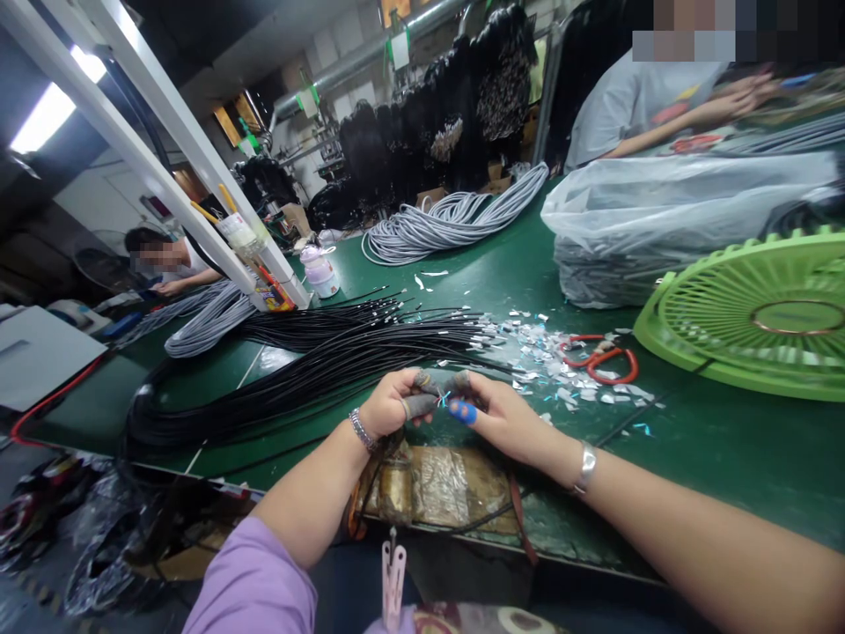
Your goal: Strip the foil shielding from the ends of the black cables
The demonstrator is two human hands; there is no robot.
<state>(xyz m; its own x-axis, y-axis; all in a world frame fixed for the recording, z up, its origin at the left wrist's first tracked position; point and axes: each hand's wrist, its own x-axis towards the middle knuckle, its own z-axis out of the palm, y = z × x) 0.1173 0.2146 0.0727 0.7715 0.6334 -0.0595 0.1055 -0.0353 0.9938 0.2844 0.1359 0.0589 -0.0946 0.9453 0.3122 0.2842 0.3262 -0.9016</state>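
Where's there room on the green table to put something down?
The biggest bare patch of green tabletop lies between the green fan and the right forearm. A smaller one sits between the gray cable coil and plastic bag. It's crowded beyond the left hand and right hand: black cables, scraps, red-handled scissors.

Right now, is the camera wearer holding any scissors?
No, the red-handled scissors lie on the green table among white scraps; the left hand and right hand meet at thin wires.
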